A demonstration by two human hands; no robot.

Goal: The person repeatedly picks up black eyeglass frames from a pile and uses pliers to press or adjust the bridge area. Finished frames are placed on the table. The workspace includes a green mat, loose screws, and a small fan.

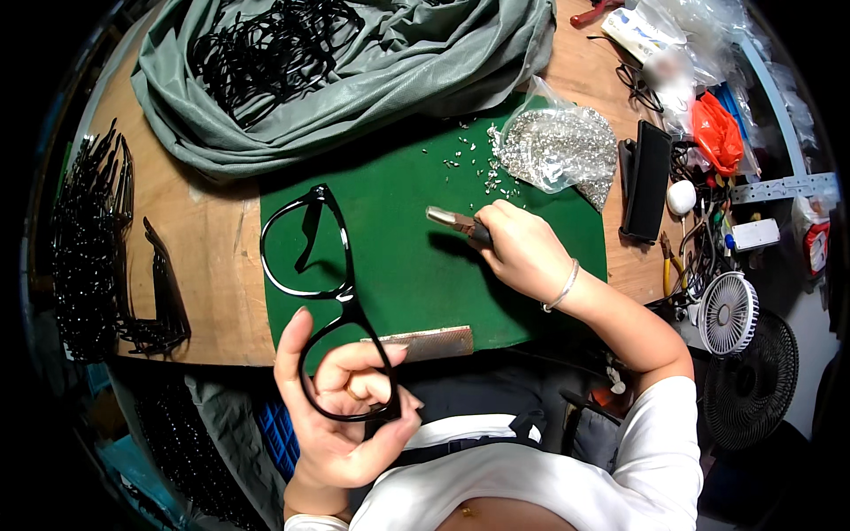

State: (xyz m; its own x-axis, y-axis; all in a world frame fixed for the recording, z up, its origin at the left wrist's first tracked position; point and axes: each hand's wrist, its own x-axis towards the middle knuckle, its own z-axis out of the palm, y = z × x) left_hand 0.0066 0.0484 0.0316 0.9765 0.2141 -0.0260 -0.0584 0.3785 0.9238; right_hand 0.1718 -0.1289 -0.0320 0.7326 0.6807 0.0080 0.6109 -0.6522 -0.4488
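My left hand grips a black eyeglass frame by its lower rim, fingers and thumb closed round it. The frame stands tilted over the near left of a green mat, with one temple folded out across the far rim. My right hand is closed on a tool with a flat metal tip and a dark grip; its exact kind is hard to tell. The tip points left, above the mat. Beyond that hand, a clear plastic bag of tiny silvery parts lies open, with loose pieces spilled beside it.
A grey-green cloth sack full of black frames fills the far side. More black frames are heaped at the left edge. A metal strip lies at the mat's near edge. On the right are a black case, pliers and fans.
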